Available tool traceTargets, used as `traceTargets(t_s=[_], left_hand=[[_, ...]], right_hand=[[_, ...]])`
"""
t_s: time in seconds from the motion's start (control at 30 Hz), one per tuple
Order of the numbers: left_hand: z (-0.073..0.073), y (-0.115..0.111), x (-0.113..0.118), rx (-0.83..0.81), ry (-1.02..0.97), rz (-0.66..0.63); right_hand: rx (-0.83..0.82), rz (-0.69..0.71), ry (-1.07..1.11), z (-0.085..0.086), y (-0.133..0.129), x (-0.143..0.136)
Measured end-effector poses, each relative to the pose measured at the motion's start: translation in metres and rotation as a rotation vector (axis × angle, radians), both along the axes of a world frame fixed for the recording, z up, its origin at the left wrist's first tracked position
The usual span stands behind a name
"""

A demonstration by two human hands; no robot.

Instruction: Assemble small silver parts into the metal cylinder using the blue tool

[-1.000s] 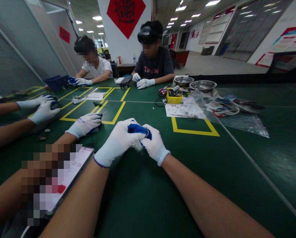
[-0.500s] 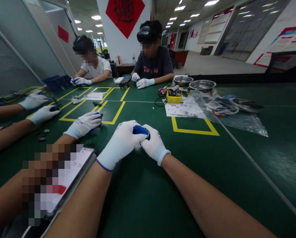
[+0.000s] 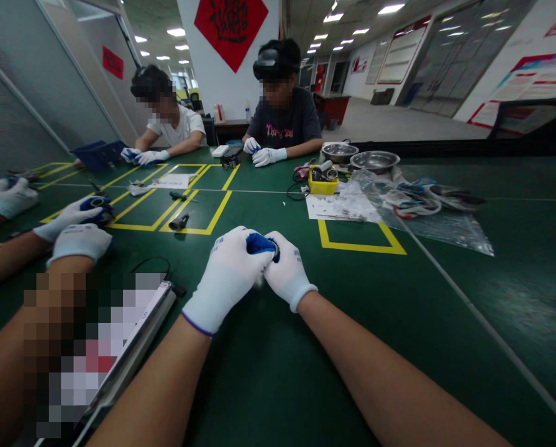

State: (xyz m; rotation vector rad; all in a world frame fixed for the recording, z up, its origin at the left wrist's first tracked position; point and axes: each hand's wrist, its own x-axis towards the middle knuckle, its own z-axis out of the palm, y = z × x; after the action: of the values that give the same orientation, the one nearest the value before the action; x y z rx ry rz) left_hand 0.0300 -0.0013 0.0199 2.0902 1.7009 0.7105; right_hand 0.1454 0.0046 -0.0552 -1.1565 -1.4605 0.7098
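Note:
Both my hands wear white gloves with blue palms and meet above the green table (image 3: 259, 385). My left hand (image 3: 233, 267) is closed, its blue-coated thumb and finger pressed against a small dark part with a rounded, shiny edge (image 3: 276, 249). From the other side my right hand (image 3: 287, 270) curls its fingers round the same part. Most of that part is hidden inside the gloves, so its kind cannot be made out.
A co-worker's gloved hands work at the left, near a phone (image 3: 119, 347). A dark cylindrical metal part (image 3: 179, 223) and a green-handled screwdriver (image 3: 182, 196) lie ahead-left. Ahead-right are a yellow bin (image 3: 323, 186), steel bowls (image 3: 375, 161) and a plastic bag (image 3: 455, 226). Two people sit opposite.
The neighbour's near hand has drawn back leftward from the yellow-taped area, where the dark cylindrical part now shows. My hands keep their grip with hardly any movement.

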Motion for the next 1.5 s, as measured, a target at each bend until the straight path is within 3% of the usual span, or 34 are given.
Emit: traceTargets(t_s=[0.17,0.3,0.43,0.83,1.0,1.17,1.5], left_hand=[[0.000,-0.003,-0.001,0.020,0.075,-0.033],[0.000,-0.002,-0.004,-0.003,-0.011,-0.107],[-0.002,0.000,-0.003,-0.055,-0.106,-0.087],[0.001,-0.002,0.002,0.002,0.184,0.013],[0.002,-0.001,0.001,-0.053,0.148,-0.001],[0.001,0.001,0.003,-0.033,0.254,0.018],[-0.003,0.002,-0.005,-0.005,0.102,-0.085]], right_hand=[[-0.041,-0.025,-0.011,0.002,-0.001,0.001],[-0.035,-0.017,-0.008,0.003,-0.001,0.001],[-0.033,-0.011,-0.026,0.003,-0.001,0.001],[-0.040,-0.030,-0.077,-0.003,0.005,0.000],[-0.029,-0.003,-0.099,-0.002,0.004,0.001],[-0.034,0.021,-0.108,-0.002,0.003,0.002],[-0.064,0.084,-0.033,-0.009,0.006,0.005]])
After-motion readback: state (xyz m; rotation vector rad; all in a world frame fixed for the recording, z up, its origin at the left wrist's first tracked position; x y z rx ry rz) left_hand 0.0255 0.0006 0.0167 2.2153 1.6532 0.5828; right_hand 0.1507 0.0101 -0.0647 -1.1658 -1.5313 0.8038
